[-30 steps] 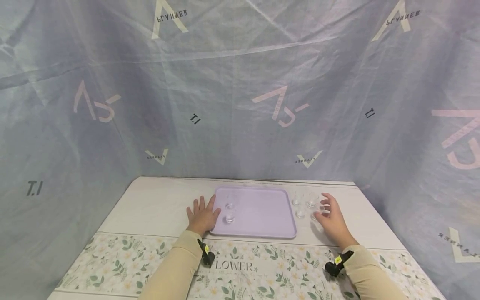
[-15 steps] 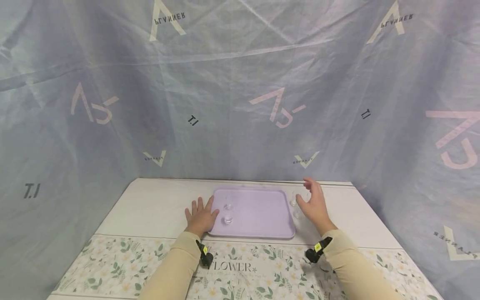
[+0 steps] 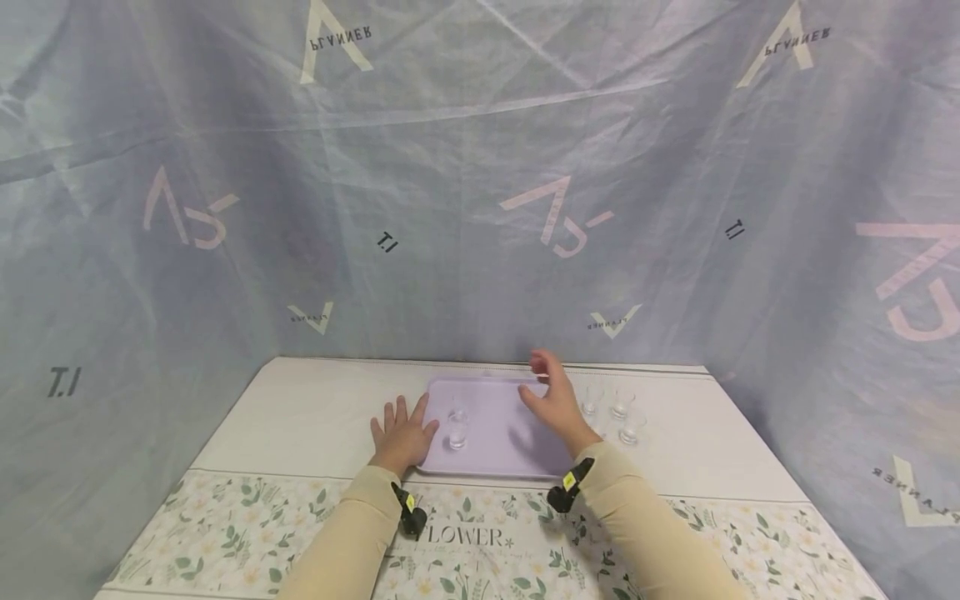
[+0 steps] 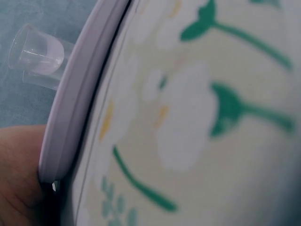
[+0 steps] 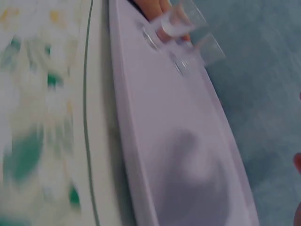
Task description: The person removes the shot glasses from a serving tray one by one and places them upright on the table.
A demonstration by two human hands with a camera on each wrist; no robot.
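Observation:
My left hand (image 3: 403, 437) lies with spread fingers at the left edge of a lilac tray (image 3: 495, 465), its thumb at the rim. Two small clear shot glasses stand on the tray near that hand; the nearer shot glass (image 3: 458, 434) is upright. Above the tray's right part hovers my right hand (image 3: 558, 407), thumb apart from curved fingers. Whether a clear glass is between them cannot be made out. In the right wrist view only fingertips (image 5: 298, 162) show at the right edge, above a shadow on the tray.
Right of the tray stand more clear glasses, among them a back glass (image 3: 622, 404) and a front glass (image 3: 632, 428); my right forearm partly covers that area. A flowered cloth strip (image 3: 247, 525) runs along the table's front. A grey-blue curtain (image 3: 465, 275) closes the back.
My right hand has moved left from the glasses at the right to above the tray, uncovering several of them. My left hand stays at the tray's left edge.

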